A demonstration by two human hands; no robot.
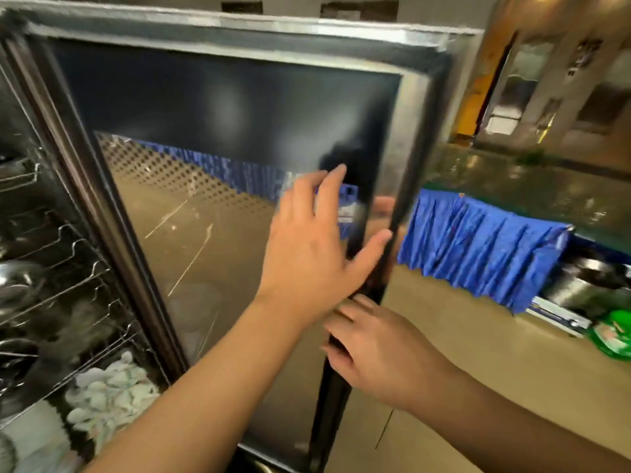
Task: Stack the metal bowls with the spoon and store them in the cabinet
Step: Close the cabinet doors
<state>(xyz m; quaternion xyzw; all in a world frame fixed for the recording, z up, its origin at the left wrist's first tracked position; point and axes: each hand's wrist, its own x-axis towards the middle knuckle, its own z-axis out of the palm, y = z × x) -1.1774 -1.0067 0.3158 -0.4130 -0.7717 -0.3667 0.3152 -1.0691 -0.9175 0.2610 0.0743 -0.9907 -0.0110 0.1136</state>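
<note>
A cabinet door (218, 107) with a metal frame and dark glass fills the middle of the view, standing ajar. My left hand (307, 247) lies flat on the glass near the door's right edge, fingers apart. Lower down, my right hand (372, 353) has its fingers curled around the black edge strip (336, 404) of the door. Inside the cabinet at the left, wire racks (68, 291) hold metal bowls (17, 278); they are blurred. I cannot make out a spoon.
White dishes (109, 394) sit on a lower rack at the bottom left. To the right stands a table with a blue skirt (478, 247), metal pots (580, 285) and a green bag (614, 336). Tan floor lies between door and table.
</note>
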